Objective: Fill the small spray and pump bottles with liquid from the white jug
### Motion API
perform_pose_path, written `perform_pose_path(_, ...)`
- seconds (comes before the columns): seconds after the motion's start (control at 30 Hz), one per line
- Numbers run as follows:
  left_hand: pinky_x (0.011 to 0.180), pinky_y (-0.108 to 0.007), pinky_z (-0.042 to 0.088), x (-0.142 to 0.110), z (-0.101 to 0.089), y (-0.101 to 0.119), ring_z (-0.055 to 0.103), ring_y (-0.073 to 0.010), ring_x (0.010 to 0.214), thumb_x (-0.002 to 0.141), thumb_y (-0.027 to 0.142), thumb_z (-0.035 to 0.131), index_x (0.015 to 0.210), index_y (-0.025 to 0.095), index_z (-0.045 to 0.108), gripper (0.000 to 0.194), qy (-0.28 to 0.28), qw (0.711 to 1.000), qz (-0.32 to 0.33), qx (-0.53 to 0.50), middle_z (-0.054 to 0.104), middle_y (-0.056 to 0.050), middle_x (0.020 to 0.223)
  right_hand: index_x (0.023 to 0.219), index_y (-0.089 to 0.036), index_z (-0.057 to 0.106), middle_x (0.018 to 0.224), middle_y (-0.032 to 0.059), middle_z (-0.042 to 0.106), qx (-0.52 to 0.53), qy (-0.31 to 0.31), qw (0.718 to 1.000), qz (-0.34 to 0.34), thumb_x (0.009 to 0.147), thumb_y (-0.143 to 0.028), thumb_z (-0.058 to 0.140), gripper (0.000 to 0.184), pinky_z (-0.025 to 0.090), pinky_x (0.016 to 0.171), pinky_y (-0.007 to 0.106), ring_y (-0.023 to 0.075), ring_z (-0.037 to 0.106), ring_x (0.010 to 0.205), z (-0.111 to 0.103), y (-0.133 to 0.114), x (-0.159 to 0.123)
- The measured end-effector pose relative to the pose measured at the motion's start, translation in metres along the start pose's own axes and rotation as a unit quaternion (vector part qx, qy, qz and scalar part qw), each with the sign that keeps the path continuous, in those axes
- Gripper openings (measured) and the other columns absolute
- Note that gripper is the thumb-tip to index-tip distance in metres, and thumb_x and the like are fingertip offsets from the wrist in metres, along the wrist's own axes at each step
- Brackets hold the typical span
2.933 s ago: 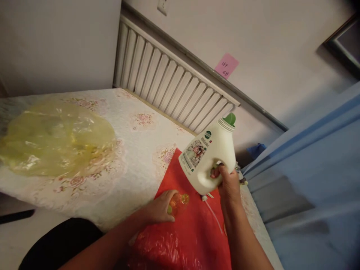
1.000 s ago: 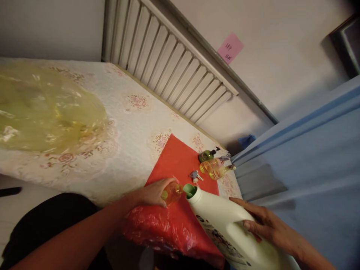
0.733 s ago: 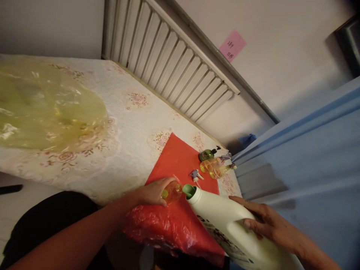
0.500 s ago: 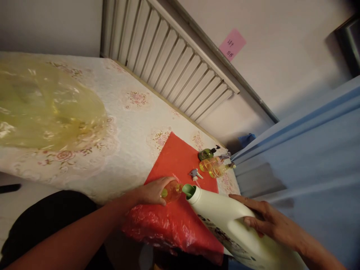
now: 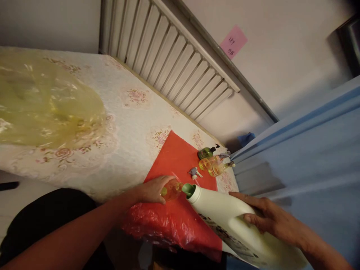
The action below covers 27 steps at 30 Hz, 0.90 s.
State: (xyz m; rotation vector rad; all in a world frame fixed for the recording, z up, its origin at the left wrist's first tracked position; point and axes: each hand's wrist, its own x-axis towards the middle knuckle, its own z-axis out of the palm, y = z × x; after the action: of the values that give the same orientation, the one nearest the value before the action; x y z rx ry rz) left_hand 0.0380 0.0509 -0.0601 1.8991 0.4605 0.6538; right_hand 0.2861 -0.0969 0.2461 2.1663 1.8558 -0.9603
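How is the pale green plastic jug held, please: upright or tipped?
Tipped: the jug slants, its green plastic spout pointing at the clear, narrow-necked bottle.

Jug (image 5: 216,202): pale cream-green, plain at the neck; its label (image 5: 229,238) dark and multicoloured; its spout (image 5: 188,189) mid green
Small bottle (image 5: 172,189): translucent, showing orange-red, with yellow-green at the base
Sprayer head (image 5: 194,172): grey and white
Dark bottle (image 5: 205,153): deep green, black top
Two further bottles (image 5: 217,170): translucent yellow to amber
Sheet (image 5: 174,155): solid red, glossy with whitish highlights where crumpled
Tablecloth (image 5: 129,131): off-white, printed with pink roses and brownish-olive sprigs
Bag (image 5: 53,105): translucent yellow
Radiator (image 5: 168,56): cream-white, dark lines between its ribs
Note (image 5: 234,42): pink, dark handwriting
Curtain (image 5: 303,165): light blue, shaded grey in patches
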Motion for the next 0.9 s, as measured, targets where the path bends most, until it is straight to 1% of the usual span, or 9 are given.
perform_pose_path(0.07,0.109,-0.044,0.038,0.0,0.0,0.001,0.045,-0.034,0.131,0.053,0.017,0.077,0.142,0.026,0.035,0.098,-0.001,1.0,-0.002,0.0,0.048,-0.008,0.143,0.142,-0.028,0.048,0.13,0.0051,0.065,-0.001,0.001,1.0,-0.005,0.086,-0.052,0.057,0.061,0.057,0.075,0.032,0.029,0.067,0.098,-0.001,-0.001,0.0)
perform_pose_path(0.2,0.109,-0.042,0.037,-0.001,-0.001,0.002,0.045,-0.0329,0.131,0.054,0.016,0.076,0.142,0.026,0.035,0.097,0.0,1.0,0.002,-0.002,0.049,-0.008,0.141,0.142,-0.028,0.048,0.131,0.0052,0.064,0.0,-0.002,1.0,-0.005,0.086,-0.053,0.057,0.061,0.057,0.079,0.033,0.0294,0.067,0.099,-0.004,-0.004,0.0)
perform_pose_path(0.3,0.108,-0.042,0.038,-0.001,-0.001,0.004,0.046,-0.0332,0.13,0.053,0.016,0.076,0.141,0.025,0.036,0.097,-0.003,1.0,-0.004,-0.003,0.049,-0.008,0.141,0.142,-0.029,0.048,0.135,0.0044,0.061,-0.003,-0.007,1.0,-0.012,0.087,-0.053,0.057,0.061,0.055,0.083,0.034,0.03,0.066,0.104,-0.005,-0.006,0.001)
perform_pose_path(0.47,0.106,-0.042,0.04,-0.001,-0.002,0.005,0.048,-0.0335,0.128,0.054,0.017,0.076,0.141,0.027,0.036,0.096,-0.008,1.0,-0.01,-0.009,0.05,-0.007,0.139,0.141,-0.029,0.049,0.132,0.004,0.063,-0.011,-0.014,1.0,-0.004,0.088,-0.053,0.056,0.059,0.056,0.082,0.036,0.0301,0.067,0.101,-0.007,-0.006,0.002)
perform_pose_path(0.63,0.105,-0.043,0.041,-0.002,-0.003,0.005,0.048,-0.0346,0.127,0.054,0.019,0.077,0.141,0.028,0.036,0.096,-0.006,1.0,-0.014,-0.007,0.05,-0.008,0.14,0.141,-0.028,0.05,0.133,0.0051,0.062,-0.01,-0.015,1.0,-0.007,0.087,-0.052,0.057,0.06,0.053,0.09,0.04,0.0321,0.064,0.108,-0.009,-0.006,0.002)
perform_pose_path(0.77,0.105,-0.043,0.041,-0.002,-0.003,0.006,0.048,-0.034,0.127,0.055,0.019,0.076,0.14,0.029,0.036,0.095,-0.007,1.0,-0.015,-0.008,0.05,-0.007,0.14,0.142,-0.03,0.049,0.133,0.0044,0.063,-0.002,-0.022,1.0,-0.006,0.088,-0.051,0.057,0.058,0.054,0.089,0.038,0.0312,0.065,0.107,-0.011,-0.008,0.002)
perform_pose_path(0.9,0.106,-0.044,0.04,-0.002,-0.004,0.007,0.047,-0.0342,0.129,0.055,0.018,0.076,0.14,0.029,0.037,0.094,-0.008,1.0,-0.005,-0.009,0.049,-0.007,0.14,0.141,-0.031,0.048,0.136,0.003,0.06,-0.002,-0.021,1.0,-0.009,0.088,-0.051,0.058,0.058,0.053,0.091,0.037,0.0312,0.063,0.112,-0.013,-0.01,0.003)
